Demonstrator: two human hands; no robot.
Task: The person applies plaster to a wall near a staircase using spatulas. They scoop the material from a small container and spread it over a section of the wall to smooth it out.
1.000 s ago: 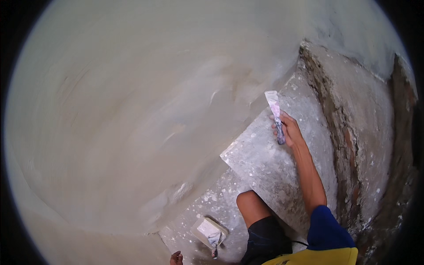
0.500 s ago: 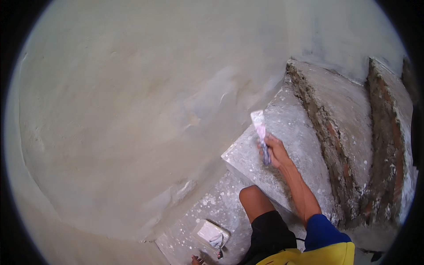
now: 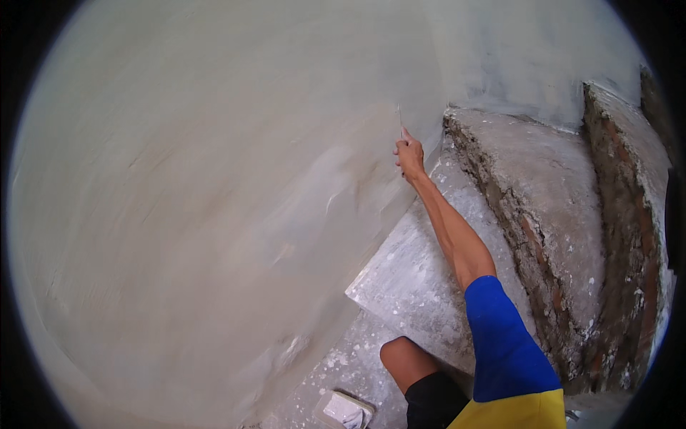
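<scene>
Evidently, your right hand (image 3: 409, 156) gripped the scraper (image 3: 400, 120), its fingers closed around the handle, which the hand itself hid. One digit pointed up along the tool toward the blade (image 3: 399, 114). Your left hand was out of view, so the state of its fingers could not be determined.

The scraper stood nearly edge-on to the camera, showing only as a thin, pale sliver above your grip. It was in front of the wall (image 3: 214, 179), left of the top corner of the step (image 3: 407, 279). Contact between blade and wall could not be confirmed.

Handling: the scraper was judged light enough for one hand. Its blade was probably thin and springy, liable to flex under pressure and to dig in at a corner. The handle was the correct place to hold; any wet residue there would have made it slippery.

The tray (image 3: 357, 400) rested on the lower step near your bent knee (image 3: 405, 357), cut off by the lower edge of view. The whitish material inside looked soft, though its consistency could not be verified.
</scene>
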